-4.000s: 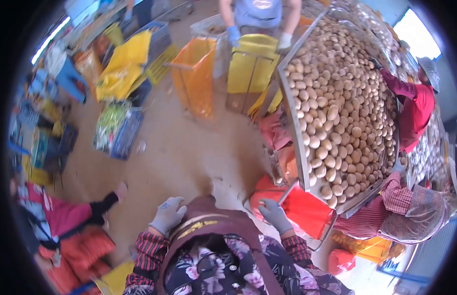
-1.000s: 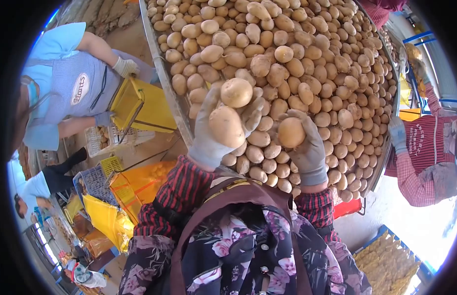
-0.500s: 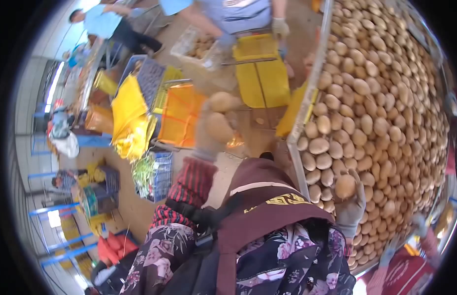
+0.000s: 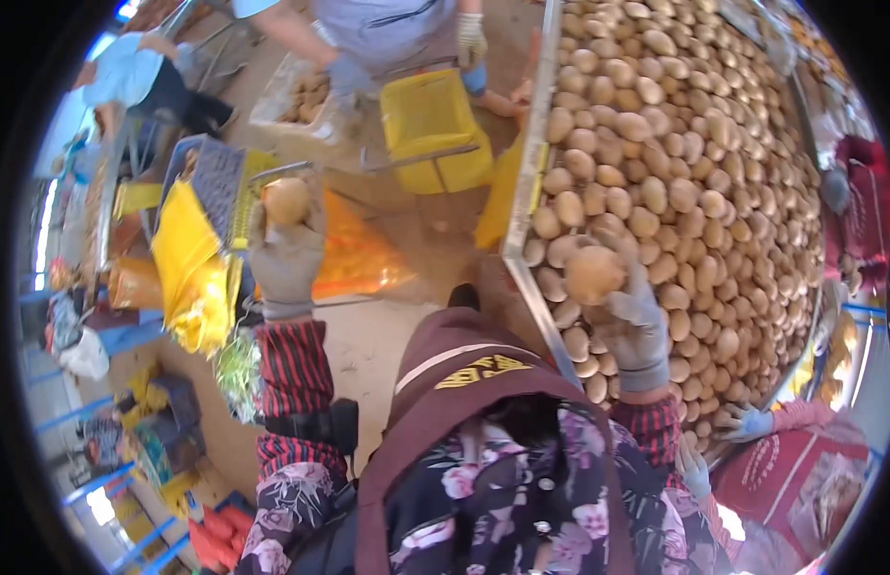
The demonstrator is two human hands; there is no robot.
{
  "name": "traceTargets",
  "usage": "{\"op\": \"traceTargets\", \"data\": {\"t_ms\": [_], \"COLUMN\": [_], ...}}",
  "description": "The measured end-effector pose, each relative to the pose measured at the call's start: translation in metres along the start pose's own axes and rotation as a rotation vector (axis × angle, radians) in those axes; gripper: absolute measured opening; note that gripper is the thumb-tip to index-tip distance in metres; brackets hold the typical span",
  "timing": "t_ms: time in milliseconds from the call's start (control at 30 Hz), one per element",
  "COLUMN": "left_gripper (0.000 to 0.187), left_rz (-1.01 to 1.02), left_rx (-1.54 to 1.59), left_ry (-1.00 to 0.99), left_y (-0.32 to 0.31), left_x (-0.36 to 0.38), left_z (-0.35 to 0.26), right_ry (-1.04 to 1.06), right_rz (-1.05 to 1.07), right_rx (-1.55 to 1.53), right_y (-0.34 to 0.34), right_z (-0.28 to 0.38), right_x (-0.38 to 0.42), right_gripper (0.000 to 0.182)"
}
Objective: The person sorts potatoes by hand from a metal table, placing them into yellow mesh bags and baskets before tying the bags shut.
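Observation:
In the head view, my gloved left hand [image 4: 286,271] is raised at the left, its fingers closed around a brown potato [image 4: 287,201]. Behind it an orange mesh bag [image 4: 354,254] hangs open near the floor. My right hand [image 4: 637,326], also in a grey glove, grips a larger-looking potato [image 4: 594,275] above the near edge of the potato pile [image 4: 694,201]. The pile fills a metal-rimmed table [image 4: 524,216] on my right, and the fingers under the held potato are partly hidden.
Across from me a person in an apron [image 4: 387,38] stands by a yellow bag on a frame [image 4: 435,125]. A white crate [image 4: 296,96] holds potatoes. Blue crates [image 4: 201,168] and yellow bags [image 4: 188,268] stand left. Another worker's gloved hand [image 4: 749,422] reaches the table's right edge.
My left hand, blurred before near two potatoes over the orange bag, has moved left and holds one. My right hand has lifted its potato toward me, and the whole view has shifted.

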State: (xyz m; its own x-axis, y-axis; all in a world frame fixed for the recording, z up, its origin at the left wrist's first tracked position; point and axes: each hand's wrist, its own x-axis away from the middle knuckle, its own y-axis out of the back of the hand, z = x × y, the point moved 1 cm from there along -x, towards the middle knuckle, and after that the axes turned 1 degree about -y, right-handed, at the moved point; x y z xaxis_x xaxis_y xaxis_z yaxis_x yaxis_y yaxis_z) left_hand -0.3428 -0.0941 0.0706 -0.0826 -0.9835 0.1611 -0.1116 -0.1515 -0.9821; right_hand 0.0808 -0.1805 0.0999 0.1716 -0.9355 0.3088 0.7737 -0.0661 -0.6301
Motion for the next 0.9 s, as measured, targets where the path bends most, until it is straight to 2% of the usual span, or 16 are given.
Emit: {"op": "traceTargets", "data": {"t_ms": [100,200,433,600,633,700,900], "left_gripper": [0.054,0.059,0.058,0.056,0.056,0.061,0.069], "left_rz": [0.022,0.082,-0.104,-0.315,-0.314,0.316,0.477], "left_rx": [0.177,0.115,0.21,0.768,0.757,-0.277,-0.426], "left_ry": [0.178,0.268,0.499,0.966,0.992,0.675,0.793], "left_y": [-0.01,-0.037,-0.047,-0.07,-0.073,-0.075,-0.077], "left_x": [-0.008,-0.008,-0.016,-0.027,-0.033,-0.05,-0.095], "left_z": [0.088,0.154,0.218,0.238,0.245,0.256,0.262], "right_ry": [0.042,0.048,0.15,0.251,0.255,0.294,0.352], "right_rz": [0.064,0.016,-0.144,-0.201,-0.236,-0.284,-0.434], "right_rx": [-0.053,-0.094,-0.082,-0.119,-0.127,-0.131,-0.113], "right_y": [-0.004,0.005,0.023,0.039,0.038,0.037,0.025], "right_z": [0.001,0.001,0.006,-0.001,0.0,0.0,-0.006], "right_x": [0.001,0.013,0.042,0.052,0.053,0.053,0.037], "right_gripper": [0.087,0.088,0.091,0.094,0.093,0.093,0.092]}}
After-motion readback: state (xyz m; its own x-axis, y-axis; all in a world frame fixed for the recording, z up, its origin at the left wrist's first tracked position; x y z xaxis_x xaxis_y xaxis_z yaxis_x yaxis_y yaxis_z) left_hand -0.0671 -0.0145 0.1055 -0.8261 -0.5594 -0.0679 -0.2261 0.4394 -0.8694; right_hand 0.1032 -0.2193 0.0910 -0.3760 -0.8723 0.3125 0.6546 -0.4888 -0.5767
